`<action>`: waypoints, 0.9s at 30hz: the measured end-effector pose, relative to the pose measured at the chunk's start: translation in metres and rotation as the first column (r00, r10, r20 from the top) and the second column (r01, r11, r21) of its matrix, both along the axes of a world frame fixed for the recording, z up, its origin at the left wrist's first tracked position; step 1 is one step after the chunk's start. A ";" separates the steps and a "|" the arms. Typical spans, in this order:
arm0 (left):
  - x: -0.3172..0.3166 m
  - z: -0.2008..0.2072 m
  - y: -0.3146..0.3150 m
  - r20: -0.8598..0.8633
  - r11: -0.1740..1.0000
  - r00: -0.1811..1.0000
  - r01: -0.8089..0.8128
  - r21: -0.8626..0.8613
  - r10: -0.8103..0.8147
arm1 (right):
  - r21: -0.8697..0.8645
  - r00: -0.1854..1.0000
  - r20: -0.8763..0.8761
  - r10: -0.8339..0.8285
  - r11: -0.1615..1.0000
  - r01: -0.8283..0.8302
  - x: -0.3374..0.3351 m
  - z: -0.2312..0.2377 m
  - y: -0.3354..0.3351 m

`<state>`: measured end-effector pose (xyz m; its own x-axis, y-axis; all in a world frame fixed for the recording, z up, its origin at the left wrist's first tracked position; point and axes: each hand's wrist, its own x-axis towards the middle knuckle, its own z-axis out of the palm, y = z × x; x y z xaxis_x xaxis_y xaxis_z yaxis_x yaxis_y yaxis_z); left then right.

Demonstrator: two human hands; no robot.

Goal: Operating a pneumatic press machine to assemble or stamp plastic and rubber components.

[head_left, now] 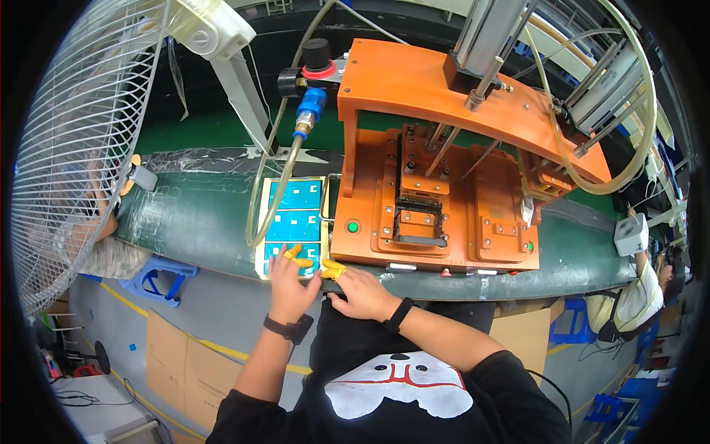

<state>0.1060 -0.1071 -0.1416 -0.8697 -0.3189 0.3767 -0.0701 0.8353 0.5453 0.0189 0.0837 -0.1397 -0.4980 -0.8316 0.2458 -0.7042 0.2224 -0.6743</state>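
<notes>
A pale backing sheet (pixel 259 251) with teal rectangular panels lies on the dark green work surface (pixel 200 214), left of an orange press. My left hand (pixel 291 285) rests over the lowest teal panel (pixel 308 272), its thumb apart from the fingers. Beside the sheet's lower right corner is my right hand (pixel 362 292), with its front fingers stretched left and its thumb held away. Yellow finger covers sit on fingertips of both hands. Between the hands I make out no held object. Each wrist wears a dark band.
The orange press (pixel 436 251) stands to the right, with a black fixture (pixel 419 226) and green buttons. A clear hose (pixel 255 222) loops down over the sheet's left side. A caged fan (pixel 96 133) fills the upper left. Other people sit at the far left and right, near blue stools (pixel 159 280).
</notes>
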 end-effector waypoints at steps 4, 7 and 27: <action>-0.006 0.006 -0.054 -0.056 0.992 0.997 0.052 0.114 -0.046 | 0.004 0.996 -0.093 0.010 1.000 -0.009 0.003 0.004 -0.001; -0.015 0.044 -0.124 0.066 0.914 0.951 -0.308 0.262 0.302 | -0.030 0.995 -0.095 0.011 0.999 -0.013 -0.001 -0.003 0.002; -0.024 0.164 0.025 0.032 0.590 0.737 0.512 0.624 -0.675 | -0.081 0.805 -0.554 -0.212 0.976 0.201 -0.076 0.181 0.123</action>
<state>0.0820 -0.0824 0.0225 -0.9706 0.2314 0.0670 0.1362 0.2977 0.9449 -0.0566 0.2064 0.0416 -0.4305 -0.7178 0.5472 -0.8987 0.3971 -0.1861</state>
